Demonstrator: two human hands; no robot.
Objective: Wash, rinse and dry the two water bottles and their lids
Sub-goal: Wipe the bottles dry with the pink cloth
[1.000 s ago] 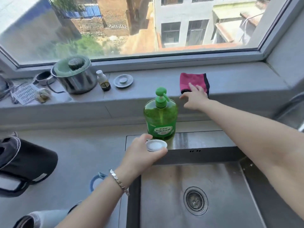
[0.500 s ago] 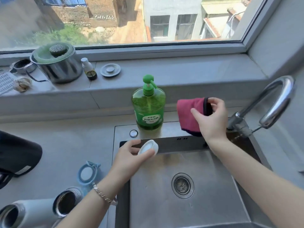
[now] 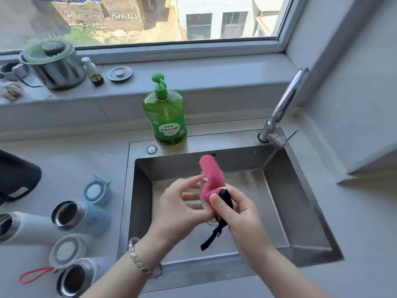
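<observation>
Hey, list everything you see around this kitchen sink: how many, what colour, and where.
open insulated water bottles: three, white, pale blue, grey, lying on counter left of sink
round bottle lids: two, blue and grey-white, beside those bottles
small white round lid: one, white, in left hand
pink cloth with black trim: one, pink, in right hand, over sink
green pump bottle of dish soap: one, green, ledge behind sink
stainless steel sink: one, silver, centre
chrome tap: one, silver, sink's back right corner
steel pot with green lid: one, silver, windowsill left
small white-capped bottle: one, clear, beside pot
round metal disc: one, grey, windowsill
black bag: one, black, counter's far left
left hand: one, holds lid
right hand: one, grips cloth
</observation>
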